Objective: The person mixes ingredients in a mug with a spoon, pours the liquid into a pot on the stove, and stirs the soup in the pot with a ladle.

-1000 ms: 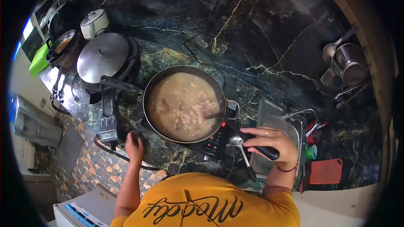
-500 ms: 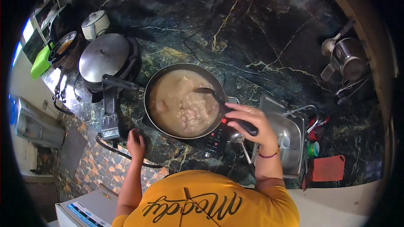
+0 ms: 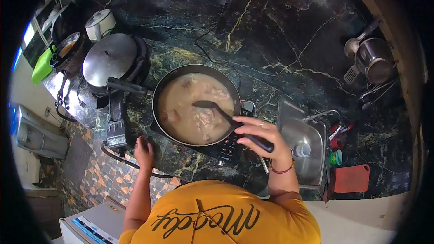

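My right hand [image 3: 266,140] is closed around the handle of a black cooking spoon [image 3: 219,112]. The spoon's head rests at the surface of a pale, cloudy broth with chunks of meat [image 3: 205,119]. The broth fills a deep dark pan [image 3: 155,108], which sits on a black induction cooktop [image 3: 229,147] with red lights. The pan's long handle points left. By the counter's front edge, left of the cooktop, my left hand [image 3: 144,152] rests with curled fingers, and nothing shows in it.
Left of the pan stands a lidded pot [image 3: 110,61], with a white electric pot [image 3: 100,25] behind it. To the right are a steel sink [image 3: 300,147] with a cup [image 3: 302,150], a red cutting board [image 3: 351,179] and a metal pot [image 3: 376,58]. A black cable [image 3: 131,165] runs along the front edge.
The spoon's head has swept left through the broth, and my right hand has shifted slightly down and left. My left hand stays by the counter edge.
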Demonstrator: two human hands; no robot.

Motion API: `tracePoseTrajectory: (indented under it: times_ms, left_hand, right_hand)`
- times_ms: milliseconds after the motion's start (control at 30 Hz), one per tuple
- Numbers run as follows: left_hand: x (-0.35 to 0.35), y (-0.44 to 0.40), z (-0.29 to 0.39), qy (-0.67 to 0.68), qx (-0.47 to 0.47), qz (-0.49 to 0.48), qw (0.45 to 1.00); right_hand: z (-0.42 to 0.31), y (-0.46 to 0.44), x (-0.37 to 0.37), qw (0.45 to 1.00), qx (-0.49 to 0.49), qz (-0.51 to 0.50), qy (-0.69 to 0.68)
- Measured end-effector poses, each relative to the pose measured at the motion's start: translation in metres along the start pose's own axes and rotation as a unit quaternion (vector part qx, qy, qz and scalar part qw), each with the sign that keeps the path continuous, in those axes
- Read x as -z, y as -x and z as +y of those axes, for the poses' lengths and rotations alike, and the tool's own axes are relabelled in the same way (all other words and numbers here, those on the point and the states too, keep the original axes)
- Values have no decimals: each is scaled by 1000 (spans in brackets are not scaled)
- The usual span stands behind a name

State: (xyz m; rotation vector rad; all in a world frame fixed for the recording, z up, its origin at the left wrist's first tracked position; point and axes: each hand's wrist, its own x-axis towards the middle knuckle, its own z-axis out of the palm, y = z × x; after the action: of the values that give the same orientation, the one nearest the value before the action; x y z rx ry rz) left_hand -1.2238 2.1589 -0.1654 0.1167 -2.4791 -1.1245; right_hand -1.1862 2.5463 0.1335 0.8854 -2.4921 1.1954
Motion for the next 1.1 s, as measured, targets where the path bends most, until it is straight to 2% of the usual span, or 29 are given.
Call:
tracePoseTrajectory:
  times_ms: [67,133,200,300,333,400,467,533,700,1000,1100]
  left_hand:
    - [-1,0,-2,-10,-8,7,1000]
    - [1,-1,5,-16,-16,13,1000]
    - [4,-2,12,8,49,-20,999]
    - [4,-1,11,-16,28,-7,999]
    - [3,0,9,-16,28,-7,999]
    - [1,0,4,1,25,-9,1000]
    - [-2,0,-2,-13,12,1,1000]
    - [-3,1,-4,-28,-1,10,1000]
    - [-1,1,0,-1,40,-10,999]
    - [5,-2,12,-20,31,-13,999]
    - [2,-1,6,-22,20,-6,1000]
  right_hand:
    - [-5,1,14,999,4,35,0]
    - [-6,9,14,983,-24,155,-95]
    - [5,11,10,949,-4,280,-148]
    - [15,13,7,878,-92,426,-196]
    - [25,16,5,879,-92,426,-196]
    - [42,19,1,848,-143,421,-289]
    - [48,15,-12,840,-170,433,-281]
    - [59,14,-22,830,-261,412,-269]
    - [72,12,-37,859,-276,368,-224]
    - [72,12,-47,890,-254,332,-182]
    - [68,9,-50,878,-243,343,-230]
